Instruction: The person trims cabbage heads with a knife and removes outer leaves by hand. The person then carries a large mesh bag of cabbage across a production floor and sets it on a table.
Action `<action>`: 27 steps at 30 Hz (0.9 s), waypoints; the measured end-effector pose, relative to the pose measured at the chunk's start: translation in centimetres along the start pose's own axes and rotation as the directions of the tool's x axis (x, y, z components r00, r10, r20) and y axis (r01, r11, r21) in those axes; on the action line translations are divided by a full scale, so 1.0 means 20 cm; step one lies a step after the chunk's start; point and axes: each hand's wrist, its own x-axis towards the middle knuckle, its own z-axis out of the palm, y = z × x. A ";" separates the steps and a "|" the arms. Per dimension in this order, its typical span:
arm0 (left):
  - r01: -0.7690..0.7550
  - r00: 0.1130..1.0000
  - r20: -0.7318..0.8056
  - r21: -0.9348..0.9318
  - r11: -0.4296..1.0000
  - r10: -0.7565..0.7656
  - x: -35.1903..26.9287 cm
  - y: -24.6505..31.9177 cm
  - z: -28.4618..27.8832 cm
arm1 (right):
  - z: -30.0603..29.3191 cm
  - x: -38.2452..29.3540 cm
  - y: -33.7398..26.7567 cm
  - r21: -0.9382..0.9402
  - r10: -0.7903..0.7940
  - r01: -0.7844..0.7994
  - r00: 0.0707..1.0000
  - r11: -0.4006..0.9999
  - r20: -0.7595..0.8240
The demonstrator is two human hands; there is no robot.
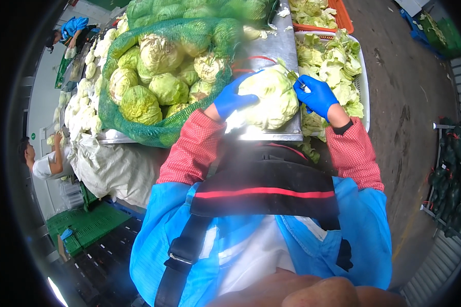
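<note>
My left hand (234,98), in a blue glove, grips the left side of a pale green cabbage head (271,99). The cabbage rests at the near edge of a metal table (264,51). My right hand (315,96), gloved in blue too, is at the cabbage's right side. Its fingers are closed around a small knife (302,85), most of which the hand hides. A strip of leaf (287,70) stands out at the cabbage's upper right. Left of my left hand, a green mesh bag (165,132) lies open, holding several untrimmed cabbages (169,89).
A white basket (365,86) of loose leaves stands against the table's right side, with an orange crate (344,17) beyond it. Trimmed cabbages (82,111) are piled at the left. Two other people (48,165) work there. A white sack (111,169) hangs below the table edge.
</note>
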 end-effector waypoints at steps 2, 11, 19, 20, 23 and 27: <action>-0.010 1.000 0.010 0.005 1.000 0.010 0.00 0.03 0.02 | 0.00 -0.04 -0.02 0.268 0.075 -0.078 0.997 0.960 0.022; 0.021 0.999 0.036 0.050 0.999 -0.023 0.00 0.01 0.04 | 0.06 -0.05 -0.01 -0.343 -0.290 0.234 0.949 0.910 -0.123; 0.034 0.994 0.109 -0.221 0.975 -0.010 -0.02 -0.07 0.04 | 0.09 0.11 0.47 -0.153 0.228 -0.266 0.947 0.952 -0.224; 0.032 0.994 0.110 -0.220 0.975 -0.008 -0.02 -0.09 0.06 | 0.10 0.11 0.51 -0.123 0.260 -0.289 0.943 0.949 -0.207; 0.061 0.996 0.085 -0.698 0.713 -0.002 -0.05 -0.10 0.15 | 0.07 -0.05 0.15 0.540 0.185 -0.186 0.981 0.821 0.057; -0.131 0.991 -0.018 -0.060 0.990 0.130 -0.03 -0.11 0.14 | 0.07 -0.10 0.04 0.688 0.079 -0.075 0.997 0.721 0.026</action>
